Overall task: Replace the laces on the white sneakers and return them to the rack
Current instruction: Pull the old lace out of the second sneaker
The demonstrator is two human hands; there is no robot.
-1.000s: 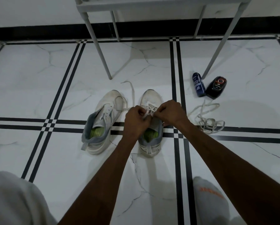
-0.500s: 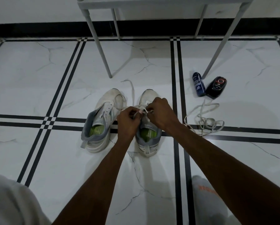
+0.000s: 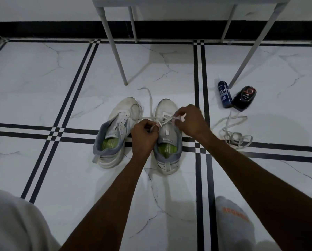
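Note:
Two white sneakers with grey collars and green insoles stand side by side on the tiled floor. The left sneaker [image 3: 115,131] has no lace in its eyelets. Over the right sneaker [image 3: 167,142] both my hands work a white lace [image 3: 167,119] at the lower eyelets. My left hand [image 3: 144,134] pinches one end of it beside the tongue. My right hand [image 3: 189,120] pinches the other end, drawn out to the right. A loose length of this lace trails up between the two toes.
A tangled loose white lace [image 3: 233,134] lies right of the shoes. A blue bottle [image 3: 224,94] and a black shoe-polish container [image 3: 244,97] lie beside a leg of the grey rack [image 3: 113,42]. My knee and socked foot [image 3: 233,220] are at the bottom edge.
My hands have drawn apart, the right one going right and up, and the lace is now stretched between them. The shoe's tongue has come into sight.

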